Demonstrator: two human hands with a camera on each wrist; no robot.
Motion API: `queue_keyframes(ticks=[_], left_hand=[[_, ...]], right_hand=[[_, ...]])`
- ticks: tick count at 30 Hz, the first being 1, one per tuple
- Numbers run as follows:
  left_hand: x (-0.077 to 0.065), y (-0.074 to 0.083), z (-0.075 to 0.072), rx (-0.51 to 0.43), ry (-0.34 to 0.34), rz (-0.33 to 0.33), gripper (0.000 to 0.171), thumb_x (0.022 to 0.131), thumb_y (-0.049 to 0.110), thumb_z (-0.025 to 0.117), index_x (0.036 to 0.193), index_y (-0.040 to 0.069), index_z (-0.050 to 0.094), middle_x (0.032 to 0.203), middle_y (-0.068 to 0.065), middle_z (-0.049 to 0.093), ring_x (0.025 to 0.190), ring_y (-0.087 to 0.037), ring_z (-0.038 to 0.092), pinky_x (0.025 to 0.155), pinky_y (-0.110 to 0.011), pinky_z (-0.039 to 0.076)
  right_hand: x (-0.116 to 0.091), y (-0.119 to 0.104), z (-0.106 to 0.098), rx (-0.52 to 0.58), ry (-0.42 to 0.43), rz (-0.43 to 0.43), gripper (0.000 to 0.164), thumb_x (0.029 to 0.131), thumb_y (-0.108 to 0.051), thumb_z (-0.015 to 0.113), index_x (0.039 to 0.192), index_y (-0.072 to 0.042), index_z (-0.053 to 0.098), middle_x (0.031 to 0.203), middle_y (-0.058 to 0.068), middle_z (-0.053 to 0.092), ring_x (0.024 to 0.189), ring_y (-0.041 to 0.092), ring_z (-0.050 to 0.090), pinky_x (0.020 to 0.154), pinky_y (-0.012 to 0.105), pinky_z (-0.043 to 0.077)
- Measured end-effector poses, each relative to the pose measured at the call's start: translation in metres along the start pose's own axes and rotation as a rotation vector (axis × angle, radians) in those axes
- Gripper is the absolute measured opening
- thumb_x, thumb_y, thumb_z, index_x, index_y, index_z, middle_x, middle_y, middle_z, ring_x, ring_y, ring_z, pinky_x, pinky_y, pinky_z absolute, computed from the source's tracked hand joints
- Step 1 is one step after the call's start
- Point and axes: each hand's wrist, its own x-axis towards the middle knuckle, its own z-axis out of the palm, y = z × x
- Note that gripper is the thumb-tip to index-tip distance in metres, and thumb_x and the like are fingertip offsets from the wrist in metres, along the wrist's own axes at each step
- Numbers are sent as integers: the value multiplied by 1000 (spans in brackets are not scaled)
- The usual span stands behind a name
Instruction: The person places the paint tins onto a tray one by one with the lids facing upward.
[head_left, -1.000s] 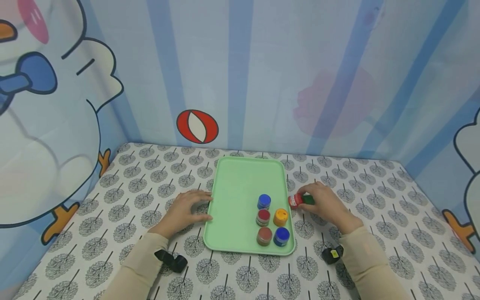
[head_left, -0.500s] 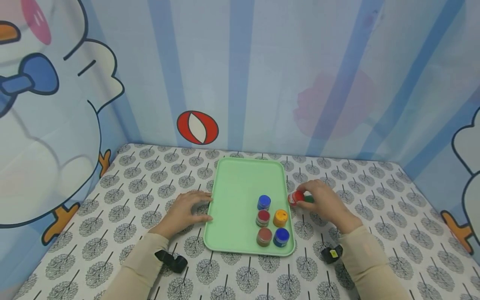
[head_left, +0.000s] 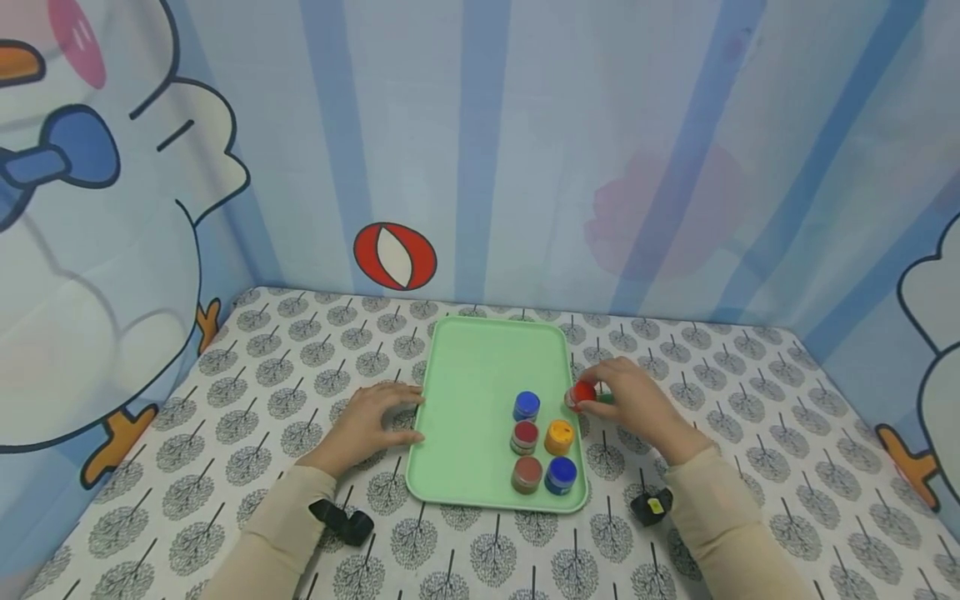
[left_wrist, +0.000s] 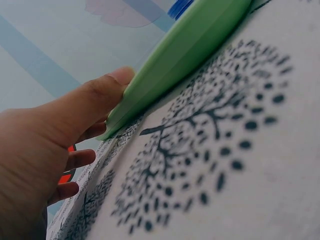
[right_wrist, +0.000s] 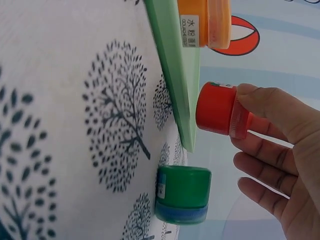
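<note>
My right hand (head_left: 633,402) pinches a red paint jar (right_wrist: 216,108) by its lid, with the thumb on one side and fingers on the other. In the head view the red jar (head_left: 576,396) is at the right rim of a light green tray (head_left: 480,358); the right wrist view shows it raised off the cloth. A green paint jar (right_wrist: 184,192) lies on its side on the cloth below that hand. My left hand (head_left: 367,425) rests beside the tray's left edge, thumb (left_wrist: 120,76) touching its side, other fingers loosely bent.
Inside the tray's right part stand several paint jars: blue ones (head_left: 527,406) (head_left: 561,475), a dark red one (head_left: 524,437), a brownish red one (head_left: 527,474) and an orange one (head_left: 559,437). A tree-print cloth (head_left: 300,383) covers the table, and a patterned curtain (head_left: 487,167) hangs behind.
The right hand has moved slightly left, bringing the red jar from beside the tray to its right rim and tipping it more upright. The left hand stays in place.
</note>
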Motion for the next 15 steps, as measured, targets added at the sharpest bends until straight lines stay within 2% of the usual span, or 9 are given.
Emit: queue_keyframes(ticks=[15], left_hand=[[0,0,0,-8,8,2,57,75,39,78,124,15,64,136,-5,59,130,-32,50,108,-58,34]], right_hand=[[7,-10,7,-18,-42,-21,36,78,-30,78,106,-9,69,99,2,68,99,21,59,89,42,53]])
